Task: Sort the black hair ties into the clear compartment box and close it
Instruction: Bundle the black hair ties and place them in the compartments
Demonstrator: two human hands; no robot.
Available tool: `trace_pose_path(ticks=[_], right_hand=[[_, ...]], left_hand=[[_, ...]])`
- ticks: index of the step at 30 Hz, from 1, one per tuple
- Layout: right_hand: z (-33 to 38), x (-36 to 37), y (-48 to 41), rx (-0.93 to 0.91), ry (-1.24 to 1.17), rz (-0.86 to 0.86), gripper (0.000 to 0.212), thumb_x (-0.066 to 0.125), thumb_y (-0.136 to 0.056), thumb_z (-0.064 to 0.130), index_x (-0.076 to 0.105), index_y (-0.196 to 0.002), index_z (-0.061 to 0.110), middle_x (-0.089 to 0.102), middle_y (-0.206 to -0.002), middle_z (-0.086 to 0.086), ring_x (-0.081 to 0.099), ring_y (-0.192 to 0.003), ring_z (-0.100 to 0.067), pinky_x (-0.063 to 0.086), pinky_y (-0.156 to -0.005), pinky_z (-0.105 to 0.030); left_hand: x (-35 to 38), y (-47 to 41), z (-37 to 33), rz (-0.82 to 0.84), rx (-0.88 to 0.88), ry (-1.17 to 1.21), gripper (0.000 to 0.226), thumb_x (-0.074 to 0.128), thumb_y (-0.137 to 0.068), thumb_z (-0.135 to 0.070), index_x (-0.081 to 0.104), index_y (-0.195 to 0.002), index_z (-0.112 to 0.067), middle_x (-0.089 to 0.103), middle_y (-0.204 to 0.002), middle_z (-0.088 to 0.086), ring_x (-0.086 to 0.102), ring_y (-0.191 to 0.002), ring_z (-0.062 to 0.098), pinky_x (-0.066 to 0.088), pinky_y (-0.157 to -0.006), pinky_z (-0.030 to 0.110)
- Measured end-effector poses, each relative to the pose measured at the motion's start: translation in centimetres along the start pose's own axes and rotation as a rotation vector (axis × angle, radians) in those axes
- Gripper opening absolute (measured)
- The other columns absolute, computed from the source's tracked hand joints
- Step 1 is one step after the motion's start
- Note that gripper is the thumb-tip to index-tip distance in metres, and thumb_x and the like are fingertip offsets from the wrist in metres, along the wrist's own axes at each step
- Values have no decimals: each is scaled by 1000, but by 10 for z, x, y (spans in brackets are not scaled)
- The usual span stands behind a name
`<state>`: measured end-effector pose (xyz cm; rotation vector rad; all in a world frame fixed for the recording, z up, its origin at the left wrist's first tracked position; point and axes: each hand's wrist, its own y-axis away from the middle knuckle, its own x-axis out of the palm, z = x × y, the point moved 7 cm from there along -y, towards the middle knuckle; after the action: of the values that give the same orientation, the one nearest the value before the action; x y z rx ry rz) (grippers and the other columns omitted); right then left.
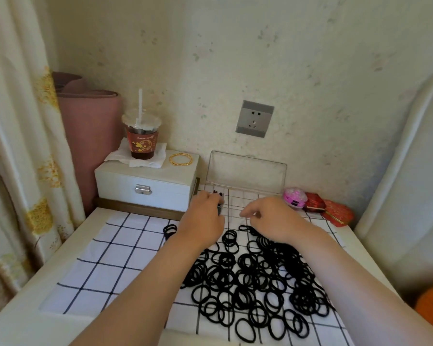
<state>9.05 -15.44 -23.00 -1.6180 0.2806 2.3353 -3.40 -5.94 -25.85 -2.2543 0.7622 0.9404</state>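
Drink cup (pixel 142 142); bangle (pixel 171 159); perhaps red purses (pixel 338 213).

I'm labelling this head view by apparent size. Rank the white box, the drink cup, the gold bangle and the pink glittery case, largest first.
1. white box
2. drink cup
3. gold bangle and pink glittery case: these look about alike, so I won't rank them.

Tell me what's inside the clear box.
A few black ties show in a far-left compartment of the box; the middle ones look empty. The left hand and right hand cover the near compartments.
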Motion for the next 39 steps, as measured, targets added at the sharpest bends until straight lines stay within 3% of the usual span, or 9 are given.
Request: trace_pose_path(ticks=[3,5,10,15,19,23,26,33,39], right_hand=[[-20,7,29,34,16,-23,36,55,-92,17,68,-123,30,62,-132,8,56,-121,-11,43,-106,-29],[-32,14,44,45,80,-25,43,57,-91,25,60,-133,32,55,-140,5,47,-131,-16,38,-112,-35],[-65,50,69,261,157,136,70,45,-93,58,16,-155,45,4,-167,-4,-3,-154,-29,4,-122,-56],[-64,77,71,273,31,205,75,42,-97,59,3,-158,40,-17,-166,-7,-21,-151,-27,-2,-123,-53],[-51,78,63,206,-5,218,66,38,-103,49,9,-159,33,-7,-167,-7,-12,-153,-27,1,-124,-52],[-35,63,53,97,33,161,46,34,-104,34,41,-150,29,34,-159,-3,23,-148,-25,19,-120,-48],[-31,54,50,59,131,155,45,44,-98,31,51,-142,36,50,-146,0,35,-139,-26,20,-115,-48],[-25,46,39,-6,256,95,40,59,-95,19,62,-133,32,62,-130,-1,49,-123,-26,37,-105,-36],[-30,30,29,26,-119,-43,22,74,-85,32,76,-107,34,69,-109,10,59,-109,-15,44,-102,-35]], left_hand=[[15,18,-22,187,91,2,42,61,-93,-30,53,-133,-25,49,-132,-3,45,-127,15,41,-106,34],[30,33,-30,334,115,-45,54,63,-90,-42,48,-140,-29,44,-144,-2,34,-138,16,31,-114,34],[72,76,-28,651,95,-267,102,55,-77,-78,-2,-155,-44,-17,-164,-6,-24,-148,15,-6,-121,43],[82,83,-19,604,84,-336,101,48,-81,-79,-12,-153,-42,-28,-160,-7,-33,-144,12,-14,-120,39],[72,67,-7,545,33,-350,90,47,-88,-70,-2,-156,-37,-19,-164,-7,-23,-148,13,-7,-122,39],[64,53,-3,551,4,-337,88,54,-87,-65,11,-157,-33,-7,-165,-6,-15,-151,16,1,-123,39],[57,49,-9,587,2,-323,87,61,-88,-54,14,-157,-31,1,-166,-3,-9,-152,19,5,-123,41],[42,35,-27,478,12,-141,66,62,-91,-27,33,-151,-28,35,-155,-3,25,-145,16,24,-118,33],[35,24,-33,366,43,-17,43,68,-90,-28,59,-131,-32,56,-132,-11,50,-122,5,37,-100,19]])
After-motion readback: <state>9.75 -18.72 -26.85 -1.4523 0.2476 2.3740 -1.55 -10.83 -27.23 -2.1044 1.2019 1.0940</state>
